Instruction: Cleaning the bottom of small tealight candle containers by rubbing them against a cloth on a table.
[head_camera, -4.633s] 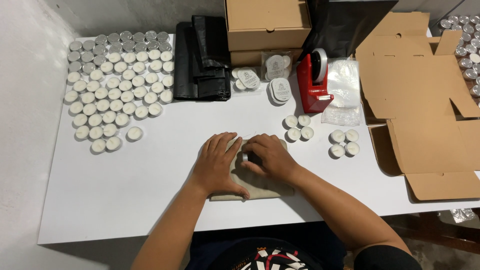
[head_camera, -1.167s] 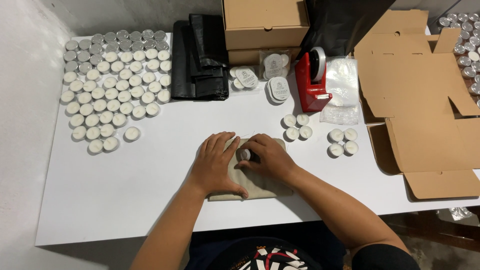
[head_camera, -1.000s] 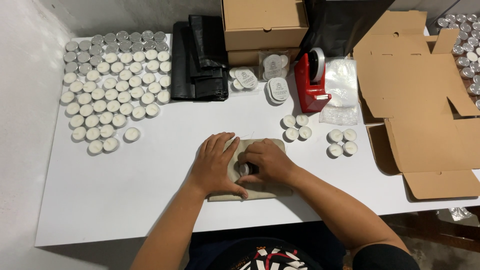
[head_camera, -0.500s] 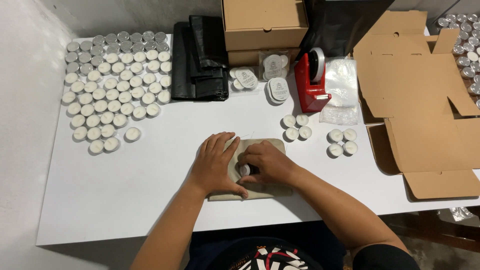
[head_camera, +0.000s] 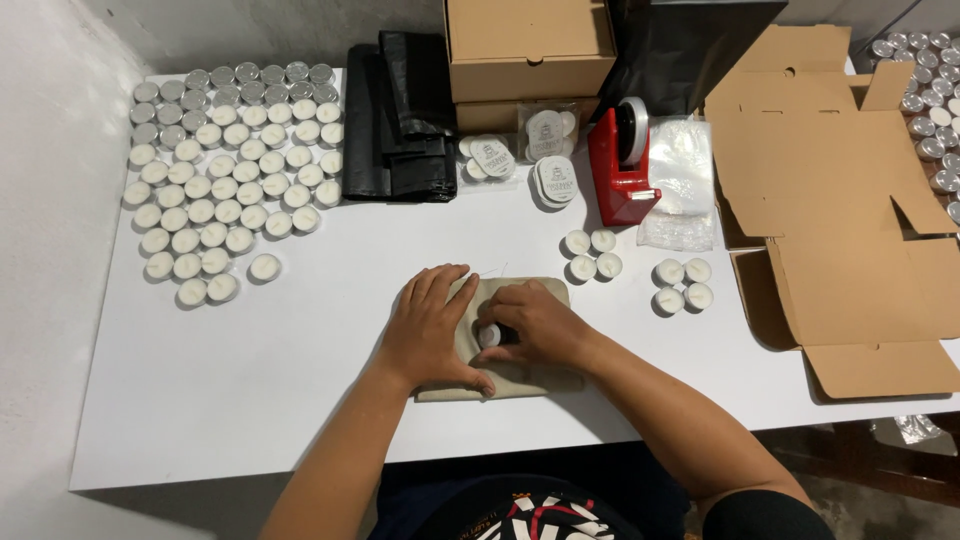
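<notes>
Many small white tealight candles (head_camera: 225, 165) wait loose at the table's far left corner, while near its front edge the left hand (head_camera: 432, 330) presses flat the beige cloth pouch (head_camera: 500, 382) and the right hand (head_camera: 535, 322) pinches one tealight (head_camera: 488, 336) at its mouth, two sets of four (head_camera: 637, 268) unpacked rightward

Open table (head_camera: 250, 380) at 9 and 7 o'clock of the hands, plus a wide bare strip toward 12. Blockers: tealight field (head_camera: 225, 170) at 10, black bags (head_camera: 400, 120) at 11, red tape dispenser (head_camera: 622, 170) at 1, tealight clusters (head_camera: 592, 254) at 2, flat cardboard (head_camera: 840, 220) at 3.
</notes>
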